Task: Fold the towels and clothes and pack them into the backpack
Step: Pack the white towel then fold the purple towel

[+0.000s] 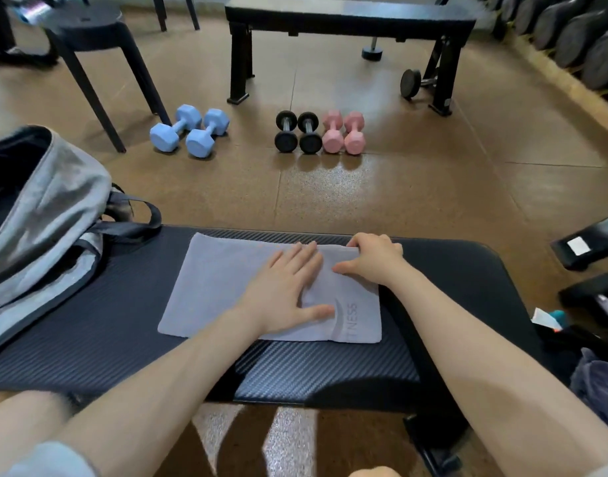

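A folded light grey towel [223, 287] lies flat on the black padded bench [123, 339] in front of me. My left hand [285, 290] presses flat on the towel's middle with straight fingers. My right hand [375, 259] grips the towel's far right corner, fingers curled over the edge. A grey backpack [44, 215] with its top open lies on the bench's left end, apart from the towel. A dark purple-grey cloth [595, 390] sits off the bench at the lower right.
On the brown floor beyond the bench stand two blue dumbbells [189, 130], two black dumbbells [297, 132] and two pink dumbbells [344, 132]. A black flat bench [347, 15] and a black stool [89, 36] stand farther back. A dumbbell rack [578, 39] fills the top right.
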A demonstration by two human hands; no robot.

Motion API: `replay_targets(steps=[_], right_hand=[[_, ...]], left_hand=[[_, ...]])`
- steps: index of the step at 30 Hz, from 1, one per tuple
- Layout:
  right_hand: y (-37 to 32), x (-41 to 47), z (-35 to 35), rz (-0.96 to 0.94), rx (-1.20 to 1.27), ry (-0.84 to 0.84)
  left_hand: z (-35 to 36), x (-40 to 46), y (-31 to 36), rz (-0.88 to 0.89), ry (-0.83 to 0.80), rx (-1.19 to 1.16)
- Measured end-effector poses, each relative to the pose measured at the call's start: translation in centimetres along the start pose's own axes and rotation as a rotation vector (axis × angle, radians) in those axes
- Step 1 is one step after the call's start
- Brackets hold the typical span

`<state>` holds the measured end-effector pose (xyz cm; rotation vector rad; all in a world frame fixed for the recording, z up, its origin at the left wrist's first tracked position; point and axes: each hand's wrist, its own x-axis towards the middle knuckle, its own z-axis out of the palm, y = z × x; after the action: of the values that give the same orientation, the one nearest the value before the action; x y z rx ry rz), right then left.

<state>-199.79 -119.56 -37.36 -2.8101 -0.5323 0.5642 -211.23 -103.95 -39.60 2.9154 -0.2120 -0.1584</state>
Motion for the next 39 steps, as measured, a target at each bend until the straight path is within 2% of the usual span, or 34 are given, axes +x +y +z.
replay_targets(steps=[6,10,14,15,16,18,19,21,22,25,26,28,30,34,39], right_hand=[[1.5,-2.2,0.6,0.036,0.416,-0.026],[1.6,-4.1,2.1,0.015,0.317,0.078],[-0.1,-5.6,1.0,-0.055,0.517,0.108],[-0.9,-5.7,0.5,-0.094,0.533,0.133],[-1.9,-5.8,0.0,-0.137,0.544,0.149],[-4.0,-5.8,-0.6,-0.205,0.588,0.108],[-5.1,-5.8,-0.5,-0.223,0.596,0.056],[-6.8,-5.4,0.0,-0.27,0.531,-0.037],[-7.3,-5.2,0.3,-0.294,0.481,-0.074],[-7.9,-5.4,1.5,-0.299,0.582,-0.147],[-7.8,-5.7,1.8,-0.297,0.655,-0.118],[-7.1,-6.0,2.0,-0.339,0.664,0.069],[-6.2,-5.9,2.2,-0.436,0.494,0.127],[-6.4,-4.4,3.9,-0.478,0.108,-0.086],[-7.7,-3.2,5.8,-0.438,-0.147,-0.043]], left_hand=[[1.8,0.1,1.0,-0.055,-0.024,0.058],[2.1,0.2,0.9,-0.076,0.014,0.051],[1.9,0.4,0.8,-0.069,0.011,-0.001],[1.5,0.5,0.5,-0.062,0.001,-0.136],[0.8,0.3,0.4,-0.068,0.014,-0.389],[-0.7,-0.5,0.3,-0.118,0.129,-0.958],[-1.4,-1.1,0.3,-0.184,0.214,-1.135],[-2.1,-1.7,-0.1,-0.371,0.291,-1.273],[-2.0,-1.7,-0.5,-0.446,0.28,-1.298],[-1.1,-1.5,-1.8,-0.543,0.217,-1.151],[-1.0,-1.4,-2.0,-0.558,0.219,-1.121],[-1.0,-1.2,-2.3,-0.539,0.21,-1.08],[-1.7,-1.3,-2.3,-0.475,0.196,-1.004],[-2.2,-1.8,-3.1,-0.425,0.176,-0.865],[-1.8,-4.5,-5.2,-0.41,0.277,-0.533]])
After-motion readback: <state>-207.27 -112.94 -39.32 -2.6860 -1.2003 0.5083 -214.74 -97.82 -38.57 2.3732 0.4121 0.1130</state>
